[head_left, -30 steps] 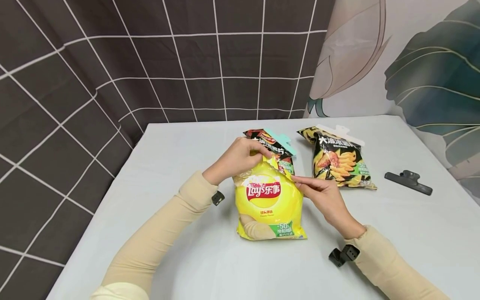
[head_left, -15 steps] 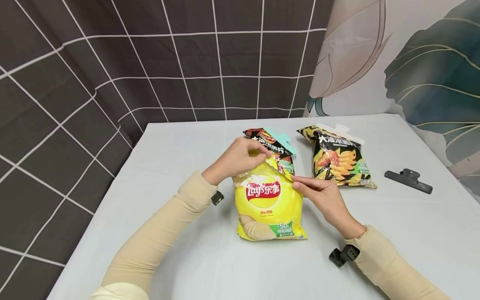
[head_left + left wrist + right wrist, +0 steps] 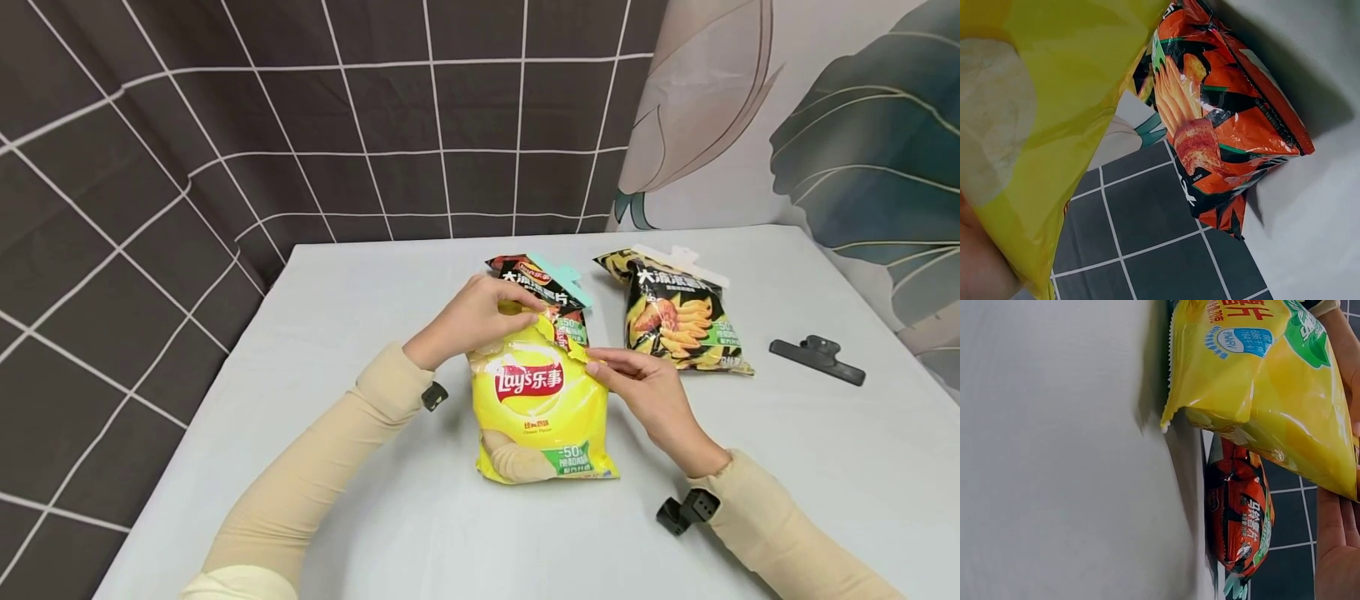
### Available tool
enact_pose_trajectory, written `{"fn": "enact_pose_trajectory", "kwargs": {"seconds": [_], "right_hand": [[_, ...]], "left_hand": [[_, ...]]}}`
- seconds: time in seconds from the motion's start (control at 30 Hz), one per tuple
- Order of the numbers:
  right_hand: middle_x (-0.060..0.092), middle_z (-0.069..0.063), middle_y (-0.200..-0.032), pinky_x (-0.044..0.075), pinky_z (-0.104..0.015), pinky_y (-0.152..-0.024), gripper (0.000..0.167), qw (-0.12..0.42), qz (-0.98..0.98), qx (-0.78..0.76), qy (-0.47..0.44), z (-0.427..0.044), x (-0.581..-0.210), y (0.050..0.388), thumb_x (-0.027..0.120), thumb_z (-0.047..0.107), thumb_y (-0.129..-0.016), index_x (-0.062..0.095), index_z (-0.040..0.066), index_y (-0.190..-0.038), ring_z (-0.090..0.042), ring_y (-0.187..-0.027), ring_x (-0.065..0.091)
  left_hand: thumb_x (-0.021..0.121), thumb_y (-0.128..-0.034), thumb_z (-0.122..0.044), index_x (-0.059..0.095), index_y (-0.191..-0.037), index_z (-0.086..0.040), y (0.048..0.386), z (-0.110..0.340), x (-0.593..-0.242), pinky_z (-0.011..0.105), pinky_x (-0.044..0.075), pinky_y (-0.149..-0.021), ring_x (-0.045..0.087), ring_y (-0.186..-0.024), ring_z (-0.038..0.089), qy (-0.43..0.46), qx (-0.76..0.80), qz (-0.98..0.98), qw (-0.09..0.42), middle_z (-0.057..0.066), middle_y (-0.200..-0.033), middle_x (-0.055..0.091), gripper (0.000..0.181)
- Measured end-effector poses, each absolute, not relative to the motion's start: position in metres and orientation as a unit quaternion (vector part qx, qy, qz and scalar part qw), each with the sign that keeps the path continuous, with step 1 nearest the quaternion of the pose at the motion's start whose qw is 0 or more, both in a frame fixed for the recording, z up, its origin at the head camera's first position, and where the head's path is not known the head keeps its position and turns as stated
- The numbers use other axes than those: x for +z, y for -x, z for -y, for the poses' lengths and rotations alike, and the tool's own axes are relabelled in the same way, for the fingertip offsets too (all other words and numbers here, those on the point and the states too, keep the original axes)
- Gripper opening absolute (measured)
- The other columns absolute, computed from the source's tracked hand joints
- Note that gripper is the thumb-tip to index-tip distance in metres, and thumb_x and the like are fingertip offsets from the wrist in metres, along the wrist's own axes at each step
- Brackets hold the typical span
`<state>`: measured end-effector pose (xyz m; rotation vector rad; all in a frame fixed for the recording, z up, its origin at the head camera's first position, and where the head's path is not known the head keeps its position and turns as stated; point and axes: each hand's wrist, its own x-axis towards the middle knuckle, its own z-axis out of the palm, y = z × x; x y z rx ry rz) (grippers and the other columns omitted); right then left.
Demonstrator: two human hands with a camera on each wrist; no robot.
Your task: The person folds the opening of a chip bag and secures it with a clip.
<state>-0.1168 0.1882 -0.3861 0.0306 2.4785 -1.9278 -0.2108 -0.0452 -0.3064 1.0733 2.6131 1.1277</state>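
A yellow Lay's chip bag (image 3: 540, 417) stands upright on the table in the head view, its top edge creased and uneven. My left hand (image 3: 480, 321) pinches that top edge near its left end between thumb and fingers. At the top right corner, my right hand (image 3: 651, 396) pinches the edge with thumb and fingertips. The left wrist view has the yellow bag (image 3: 1079, 75) large at the left, with part of my left hand (image 3: 982, 256) beneath it. In the right wrist view my right hand (image 3: 1339, 562) is at the bag's (image 3: 1254, 387) top corner, partly cut off.
Behind the yellow bag lies a black and red chip bag (image 3: 525, 271) with a teal clip (image 3: 562, 280) on it. To its right is another black chip bag (image 3: 667, 321) with a white clip (image 3: 682, 265). A black clip (image 3: 817, 360) lies on the table (image 3: 360, 317) at the right.
The yellow bag's lower part has shifted slightly right, and its top edge between my hands has creased differently. Both hands keep their pinch and have barely moved.
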Motion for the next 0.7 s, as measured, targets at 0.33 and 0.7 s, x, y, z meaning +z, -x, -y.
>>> {"fn": "enact_pose_trajectory", "kwargs": {"seconds": [0.33, 0.7], "right_hand": [[0.072, 0.01, -0.103, 0.055, -0.022, -0.08, 0.048, 0.038, -0.793, -0.608, 0.006, -0.196, -0.378, 0.118, 0.07, 0.031, -0.088, 0.062, 0.004, -0.127, -0.004, -0.091, 0.067], [0.071, 0.019, -0.103, 0.051, -0.013, -0.082, 0.036, -0.015, -0.819, -0.569, 0.071, -0.244, -0.358, 0.121, 0.064, 0.018, -0.093, 0.063, -0.002, -0.123, 0.002, -0.096, 0.067]], "left_hand": [[0.069, -0.0883, -0.011, 0.075, -0.105, -0.007, 0.21, 0.044, -0.308, 0.023, 0.05, -0.089, 0.063, -0.103, 0.012, -0.35, 0.38, -0.855, 0.048, 0.002, -0.103, 0.074, 0.018], [0.07, -0.0879, -0.013, 0.076, -0.102, -0.01, 0.21, 0.044, -0.31, 0.022, 0.05, -0.085, 0.061, -0.1, 0.011, -0.339, 0.394, -0.853, 0.044, 0.0, -0.1, 0.075, 0.016]]}}
